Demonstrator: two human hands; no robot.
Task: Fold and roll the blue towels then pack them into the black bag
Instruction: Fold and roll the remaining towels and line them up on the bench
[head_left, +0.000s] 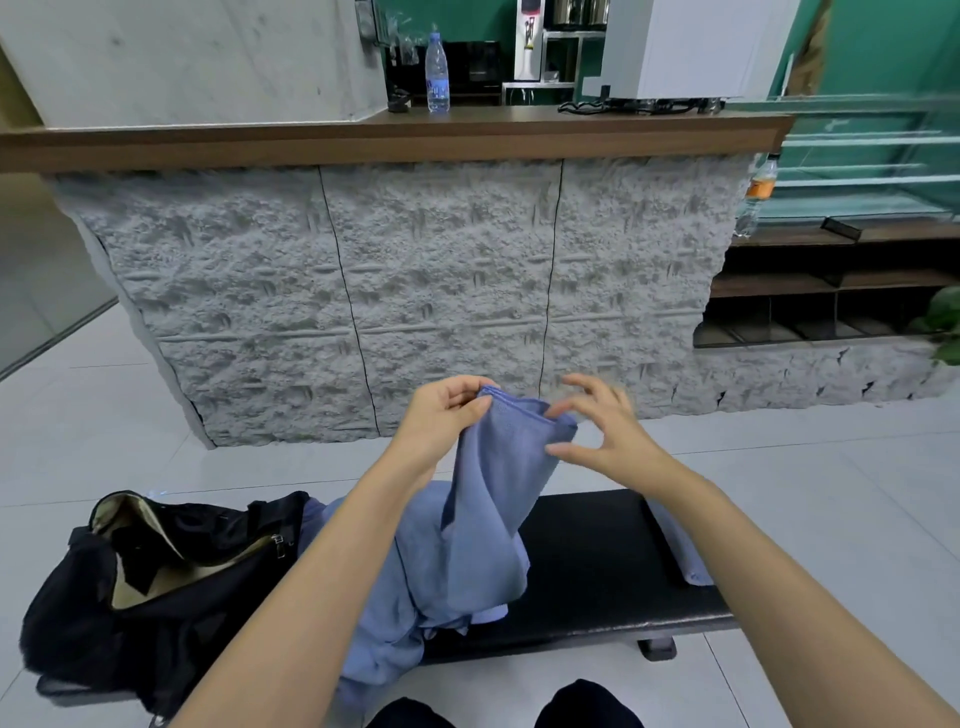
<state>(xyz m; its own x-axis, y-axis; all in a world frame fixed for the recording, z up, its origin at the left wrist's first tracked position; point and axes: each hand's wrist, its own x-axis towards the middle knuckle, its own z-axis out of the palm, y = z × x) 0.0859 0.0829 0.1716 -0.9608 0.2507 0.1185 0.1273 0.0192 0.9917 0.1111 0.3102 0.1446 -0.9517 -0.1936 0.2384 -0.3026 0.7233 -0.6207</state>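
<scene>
Pale tiled floor (831, 493) and a rough stone-faced bar (415, 291) make up the background. A black padded worktop (597, 561) runs across the foreground.

Position of items:
- The bag (93, 623) sits at the worktop's left end, its mouth unzipped and gaping.
- A pile (384, 623) of loose blue towels lies against the bag's side and spills over the near edge.
- A flat towel (680, 551) lies at the right end, partly hidden by the forearm.
- One towel (493, 493) hangs above the pile, with its lower end resting in it.

Hands:
- The left hand (441, 415) pinches one top corner of the towel between thumb and fingers.
- The right hand (602, 431) is spread wide with its fingertips at the opposite top edge. It grips nothing. It is blurred, so contact cannot be confirmed.

Risks, as judged:
1. The towel is held by a single pinch. If the right hand misses the edge, the cloth probably sags and twists, and the fold starts crooked.
2. The lower end is mixed into the pile. Lifting further could drag a second towel up or pull the overhanging cloth onto the floor.
3. Little bare worktop shows between the pile and the flat towel, so a fold laid there may bunch and the roll may come out loose.
4. A loose roll may snag on the bag's mouth when packed.
</scene>
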